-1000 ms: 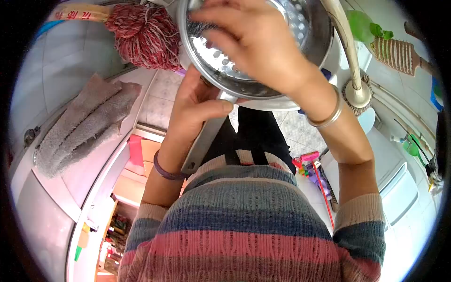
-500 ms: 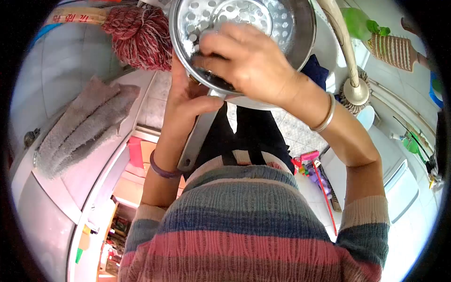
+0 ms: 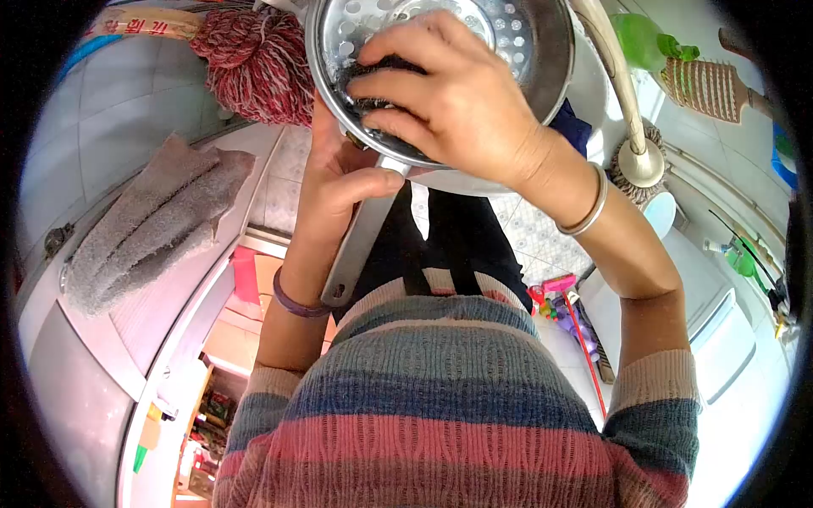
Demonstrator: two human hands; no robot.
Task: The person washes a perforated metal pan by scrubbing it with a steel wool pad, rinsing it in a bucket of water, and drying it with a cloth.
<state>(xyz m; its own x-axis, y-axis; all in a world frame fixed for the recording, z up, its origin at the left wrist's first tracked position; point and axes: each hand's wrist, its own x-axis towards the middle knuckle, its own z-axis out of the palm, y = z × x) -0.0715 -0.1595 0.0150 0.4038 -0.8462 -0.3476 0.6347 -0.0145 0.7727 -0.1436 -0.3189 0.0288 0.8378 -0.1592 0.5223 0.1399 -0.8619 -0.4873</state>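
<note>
A shiny metal pan with a perforated bottom (image 3: 555,63) is at the top centre, tilted, its grey handle (image 3: 360,241) pointing down toward my body. Closed around the handle near the rim is my left hand (image 3: 334,173), thumb on top, its other fingers partly behind the pan. Inside the pan my right hand (image 3: 449,102) presses dark, wiry scrubbing material (image 3: 368,89) against the left inner wall with curled fingers. Part of that material is hidden under the fingers.
A red and white mop head (image 3: 254,68) hangs at upper left, above a grey cloth (image 3: 152,229) on a pale surface. At right are a brown brush (image 3: 707,87), a round-headed brush (image 3: 641,165) and a red stick (image 3: 586,351). Tiled floor (image 3: 546,233) shows below.
Compared with a second ago, the pan and my left hand sit slightly further left. My right hand has moved within the pan, and the dark scrubbing material shows more clearly.
</note>
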